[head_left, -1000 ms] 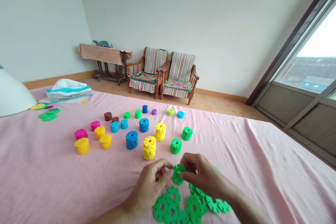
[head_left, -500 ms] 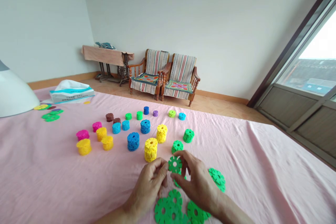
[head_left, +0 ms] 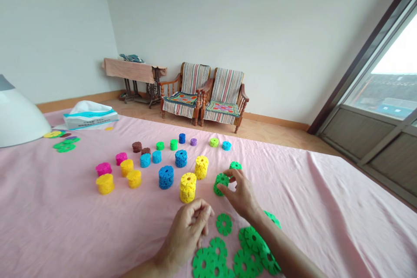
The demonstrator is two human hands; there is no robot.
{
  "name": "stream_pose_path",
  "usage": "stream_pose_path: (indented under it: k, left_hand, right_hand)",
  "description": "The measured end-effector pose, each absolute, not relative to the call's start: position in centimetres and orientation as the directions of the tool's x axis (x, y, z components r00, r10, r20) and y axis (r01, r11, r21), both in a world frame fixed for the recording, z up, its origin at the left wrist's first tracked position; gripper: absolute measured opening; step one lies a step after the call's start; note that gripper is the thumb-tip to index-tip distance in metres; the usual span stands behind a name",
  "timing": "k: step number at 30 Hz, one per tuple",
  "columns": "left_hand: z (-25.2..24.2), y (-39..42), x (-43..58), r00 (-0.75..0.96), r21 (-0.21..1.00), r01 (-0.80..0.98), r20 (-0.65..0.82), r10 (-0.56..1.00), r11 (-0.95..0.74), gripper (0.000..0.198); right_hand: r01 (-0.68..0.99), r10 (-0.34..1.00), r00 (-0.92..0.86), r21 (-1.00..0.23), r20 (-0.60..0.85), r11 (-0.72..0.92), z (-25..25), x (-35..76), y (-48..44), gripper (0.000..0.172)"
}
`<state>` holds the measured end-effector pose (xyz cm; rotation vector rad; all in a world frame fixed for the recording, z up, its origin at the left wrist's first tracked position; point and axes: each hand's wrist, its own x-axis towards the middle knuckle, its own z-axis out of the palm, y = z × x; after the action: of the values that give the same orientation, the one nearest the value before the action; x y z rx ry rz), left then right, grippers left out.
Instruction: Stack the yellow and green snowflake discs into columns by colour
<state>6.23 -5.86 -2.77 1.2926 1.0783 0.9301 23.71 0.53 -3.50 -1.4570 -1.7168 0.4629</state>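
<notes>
My right hand (head_left: 240,192) reaches forward with fingers curled onto a short green stack of flower-shaped discs (head_left: 221,183). Just behind it stands another green stack (head_left: 235,165), partly hidden by my fingers. My left hand (head_left: 190,228) rests near the front, its fingers curled loosely together; nothing shows in them. One loose green disc (head_left: 224,224) lies flat between my hands. A pile of green discs (head_left: 228,260) lies at the front edge under my forearms. A tall yellow stack (head_left: 188,187) stands just left of my right hand.
Several stacks in yellow (head_left: 104,183), pink (head_left: 103,168), blue (head_left: 166,177), brown and green stand across the pink cloth (head_left: 325,208). A tissue pack (head_left: 89,115) and loose discs (head_left: 65,144) lie far left by a white dome (head_left: 18,115). Two wooden chairs (head_left: 205,95) stand behind.
My right hand carried a green disc forward from between my hands onto the green stack. My left hand let go and stayed back. A single green disc now lies on the cloth.
</notes>
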Motion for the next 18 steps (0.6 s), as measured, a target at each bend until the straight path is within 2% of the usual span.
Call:
stream_pose_path:
  k: [10,13,15,18]
  left_hand:
    - [-2.8,-5.8,6.3,0.257,0.995,0.062,-0.087,0.963,0.073,0.049]
    - [-2.8,-5.7,6.3,0.234,0.995,0.05,-0.093,0.968,0.083,0.048]
    - [-2.9,-5.7,6.3,0.219,0.995,0.044,-0.093,0.971,0.085,0.047]
    - [-2.9,-5.6,6.3,0.213,0.995,0.05,-0.096,0.972,0.087,0.047]
  right_hand:
    - [0.625,0.938,0.01,-0.734,0.346,0.264,-3.7,24.2,0.5,0.029]
    - [0.615,0.94,-0.005,-0.74,0.342,0.273,-2.3,25.2,-0.2,0.019]
    - [0.62,0.951,-0.081,-0.731,0.299,0.283,-1.0,26.0,-1.2,0.011]
    - [0.628,0.941,-0.297,-0.71,0.16,0.319,0.6,26.7,-3.3,0.003]
